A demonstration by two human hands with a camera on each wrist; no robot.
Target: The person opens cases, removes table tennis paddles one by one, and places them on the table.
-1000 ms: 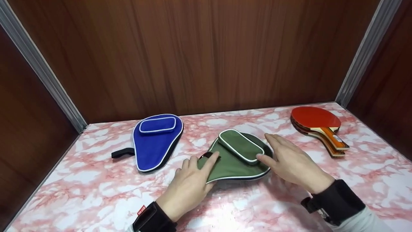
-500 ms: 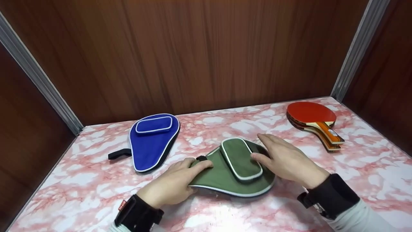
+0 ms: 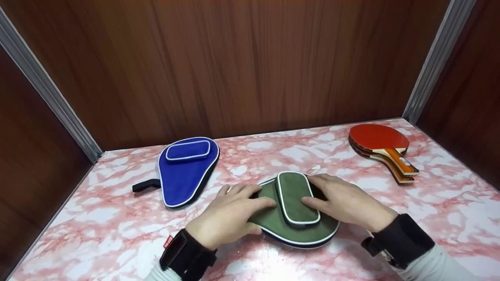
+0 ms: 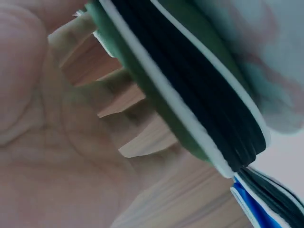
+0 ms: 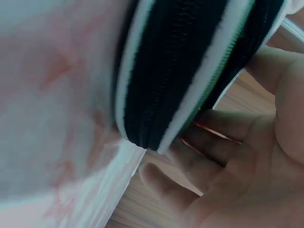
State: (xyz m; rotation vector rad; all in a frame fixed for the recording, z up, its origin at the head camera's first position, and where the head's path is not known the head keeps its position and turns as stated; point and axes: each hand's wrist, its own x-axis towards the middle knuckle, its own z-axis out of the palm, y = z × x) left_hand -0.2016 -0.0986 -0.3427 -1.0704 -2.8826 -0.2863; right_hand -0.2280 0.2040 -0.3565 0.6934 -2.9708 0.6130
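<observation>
A green paddle case (image 3: 312, 234) with white piping and a raised pocket (image 3: 297, 195) lies on the table in front of me. My left hand (image 3: 226, 214) rests over its narrow end, which is mostly hidden under the hand. On the wide end, my right hand (image 3: 347, 203) touches the far edge, and its thumb lies on the pocket. In the left wrist view the fingers (image 4: 137, 114) are spread and fairly straight beside the case's dark zipper side (image 4: 190, 85). The right wrist view has loosely extended fingers (image 5: 204, 161) against the zippered edge (image 5: 166, 71).
A blue paddle case (image 3: 181, 179) with a black strap (image 3: 146, 185) lies at the back left. Two table tennis paddles (image 3: 379, 138), the upper one with a red face, are stacked at the back right. Wood-grain walls (image 3: 250, 70) enclose the marbled table (image 3: 97, 218).
The green case has come nearer to me and turned, so its pocket stands more upright in view. My left hand shifted left, then back over the narrow end; the right hand stayed at the wide end.
</observation>
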